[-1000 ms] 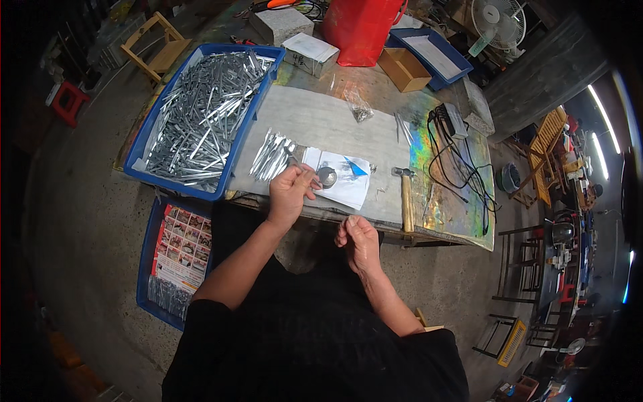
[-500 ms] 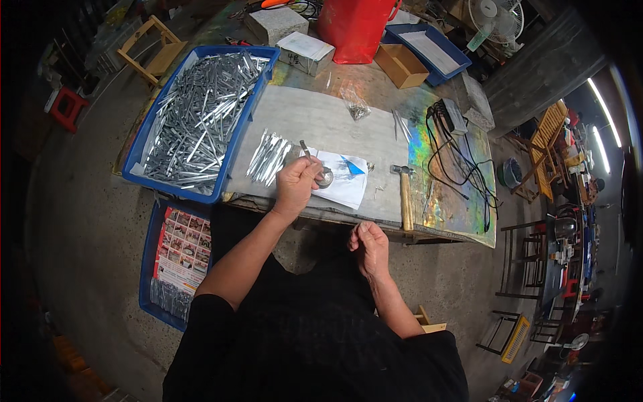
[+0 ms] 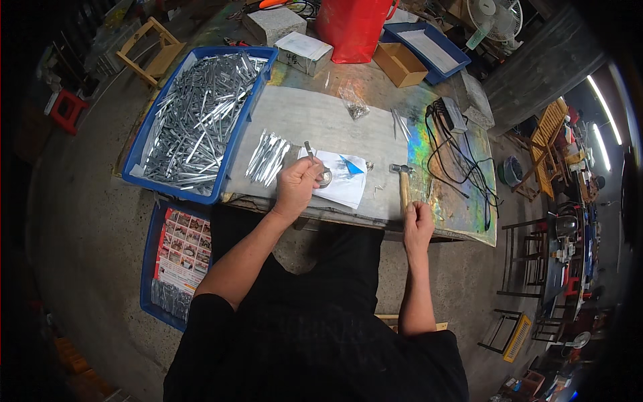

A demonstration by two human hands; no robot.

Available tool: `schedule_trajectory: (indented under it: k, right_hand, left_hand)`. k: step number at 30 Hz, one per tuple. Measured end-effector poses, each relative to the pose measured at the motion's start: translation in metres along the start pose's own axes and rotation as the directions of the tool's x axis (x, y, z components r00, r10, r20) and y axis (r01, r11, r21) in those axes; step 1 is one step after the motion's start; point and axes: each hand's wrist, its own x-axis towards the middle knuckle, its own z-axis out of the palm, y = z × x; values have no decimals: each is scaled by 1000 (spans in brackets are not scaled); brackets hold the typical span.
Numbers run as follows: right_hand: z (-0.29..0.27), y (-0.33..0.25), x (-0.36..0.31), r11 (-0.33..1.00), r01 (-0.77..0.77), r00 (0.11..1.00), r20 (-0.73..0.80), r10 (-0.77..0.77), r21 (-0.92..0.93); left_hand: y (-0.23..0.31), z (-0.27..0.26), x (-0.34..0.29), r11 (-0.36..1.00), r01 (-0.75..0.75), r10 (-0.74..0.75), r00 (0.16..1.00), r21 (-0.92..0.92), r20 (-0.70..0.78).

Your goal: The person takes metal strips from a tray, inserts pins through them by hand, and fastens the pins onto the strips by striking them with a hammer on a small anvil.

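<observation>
My left hand [image 3: 297, 182] pinches a thin grey metal strip [image 3: 308, 149], which sticks up past the fingers. Beside its fingertips a small round metal piece [image 3: 325, 178], partly hidden, rests on white paper [image 3: 345, 194] with dark smudges and a blue patch [image 3: 353, 166]. At the table's front edge my right hand [image 3: 418, 224] is closed on the lower end of a hammer's wooden handle [image 3: 404, 191]. The hammer head [image 3: 401, 168] points away from me. Left of the paper, several shiny flat metal strips [image 3: 268, 158] lie in a row.
A blue bin [image 3: 216, 191] heaped with metal strips stands at the left. Toward the back are a clear bag [image 3: 355, 107] of small parts, a cardboard box [image 3: 400, 65], a red container [image 3: 348, 33] and stone blocks [image 3: 305, 53]. Black cables [image 3: 455, 161] sprawl at the right.
My right hand has moved right and forward, from the table's front edge near the middle to the hammer handle, and has taken hold of it. My left hand is nearly unmoved.
</observation>
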Motion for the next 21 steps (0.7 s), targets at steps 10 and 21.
schedule_trajectory:
  k: [10,21]
  right_hand:
    - [-4,7,25,920,1,951,285,120,-391]
    - [-31,-80,28,688,-513,811,552,193,514]
  left_hand:
    - [16,-4,5,781,-446,359,893,437,271]
    - [14,-3,6,760,-500,431,866,415,253]
